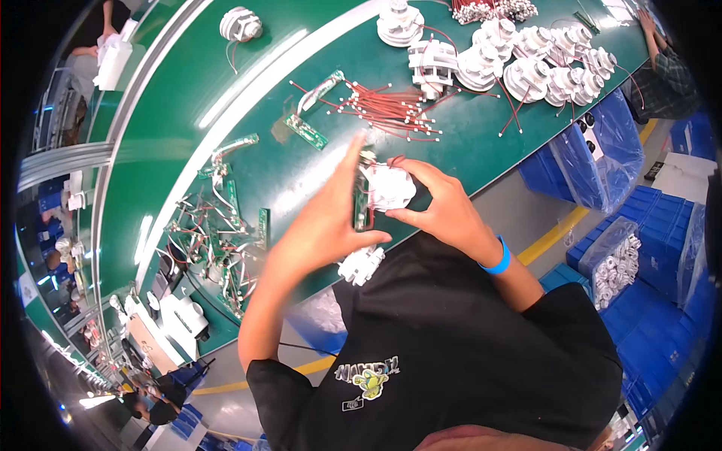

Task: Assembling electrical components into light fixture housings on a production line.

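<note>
My right hand is closed on a round white plastic housing, fingers and thumb on its right side. My left hand is closed around a narrow green circuit board, thumb at its lower end and fingers at its upper end. Board and housing are side by side, touching or nearly so. Small pale and reddish bits, perhaps a connector and wires, show at the board's top. Just below my left thumb, a second white plastic part rests by the table's near edge.
Red wires lie fanned out beyond my hands, beside loose circuit boards. Tangled wired boards spread at left. Several white housings stand at far right. Blue crates fill the floor at right. Another person's hand touches the table's far end.
</note>
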The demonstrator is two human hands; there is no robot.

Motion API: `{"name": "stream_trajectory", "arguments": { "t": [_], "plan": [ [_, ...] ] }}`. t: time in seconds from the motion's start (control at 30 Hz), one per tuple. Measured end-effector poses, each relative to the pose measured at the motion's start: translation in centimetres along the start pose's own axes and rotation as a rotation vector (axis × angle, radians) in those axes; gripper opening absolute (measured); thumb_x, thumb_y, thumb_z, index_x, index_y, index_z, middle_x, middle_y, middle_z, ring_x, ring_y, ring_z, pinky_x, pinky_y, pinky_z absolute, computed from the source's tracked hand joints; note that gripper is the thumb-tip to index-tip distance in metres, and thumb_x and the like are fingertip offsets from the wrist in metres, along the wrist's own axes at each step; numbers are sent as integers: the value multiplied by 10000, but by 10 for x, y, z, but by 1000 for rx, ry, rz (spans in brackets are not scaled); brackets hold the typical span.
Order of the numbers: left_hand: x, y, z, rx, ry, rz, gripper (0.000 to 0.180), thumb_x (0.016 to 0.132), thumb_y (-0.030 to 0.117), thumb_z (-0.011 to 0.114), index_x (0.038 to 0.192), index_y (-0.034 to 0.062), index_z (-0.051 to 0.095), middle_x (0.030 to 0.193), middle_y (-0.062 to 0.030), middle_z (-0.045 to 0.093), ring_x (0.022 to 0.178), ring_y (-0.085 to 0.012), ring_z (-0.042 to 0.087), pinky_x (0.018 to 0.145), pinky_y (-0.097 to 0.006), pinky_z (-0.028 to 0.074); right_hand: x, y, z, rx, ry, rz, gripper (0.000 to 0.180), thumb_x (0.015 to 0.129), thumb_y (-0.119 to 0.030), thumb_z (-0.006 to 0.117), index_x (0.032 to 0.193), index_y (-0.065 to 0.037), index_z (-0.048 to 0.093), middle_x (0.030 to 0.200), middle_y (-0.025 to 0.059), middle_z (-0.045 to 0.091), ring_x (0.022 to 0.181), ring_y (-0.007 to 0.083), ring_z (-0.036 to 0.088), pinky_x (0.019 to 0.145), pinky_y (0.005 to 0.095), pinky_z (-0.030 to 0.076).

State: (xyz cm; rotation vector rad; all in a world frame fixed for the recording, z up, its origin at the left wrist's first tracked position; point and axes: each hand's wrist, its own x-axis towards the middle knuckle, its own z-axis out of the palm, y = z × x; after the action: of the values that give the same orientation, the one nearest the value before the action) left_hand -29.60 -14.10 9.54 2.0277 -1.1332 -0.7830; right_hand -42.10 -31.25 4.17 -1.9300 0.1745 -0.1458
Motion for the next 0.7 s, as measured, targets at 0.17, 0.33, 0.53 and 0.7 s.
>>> {"name": "stream_trajectory", "arguments": {
  "t": [0.17, 0.33, 0.53, 0.7],
  "plan": [
    [6, 10, -19, -217, 68, 67, 998, 666, 115, 864, 1484, 80, 294, 1413, -175, 459, 1317, -277, 463, 1075, -376, 385, 10, -24, -11, 392, -55, -135, 739, 776, -13, 709, 1445, -17, 393, 1459, 160, 442, 1285, 296, 507, 1036, 389, 440],
    [14, -32, -85, -247, 312, -19, 758, 634, 116, 870, 1300, 53, 516, 1190, -80, 616, 1110, -181, 589, 963, -333, 465, 9, -4, -6, 271, 185, -187, 549, 820, 83, 589, 1352, -16, 498, 1323, 140, 563, 1140, 237, 600, 914, 336, 509],
    [35, -223, -185, -387, 1173, -423, 538, 792, 222, 793, 1211, 62, 495, 1046, -47, 626, 999, -182, 597, 885, -305, 445, -3, 33, 18, -299, 317, -410, 261, 726, 18, 651, 986, -5, 653, 895, 109, 647, 847, 285, 622, 770, 393, 502],
    [10, -273, -211, -135, 886, -706, 960, 685, 484, 839, 1363, -55, 424, 1310, -205, 487, 1186, -277, 505, 1012, -398, 402, 2, 33, 24, -352, 318, -400, 267, 727, -4, 656, 994, 1, 651, 907, 100, 650, 882, 266, 616, 780, 375, 494]
  ]
}}
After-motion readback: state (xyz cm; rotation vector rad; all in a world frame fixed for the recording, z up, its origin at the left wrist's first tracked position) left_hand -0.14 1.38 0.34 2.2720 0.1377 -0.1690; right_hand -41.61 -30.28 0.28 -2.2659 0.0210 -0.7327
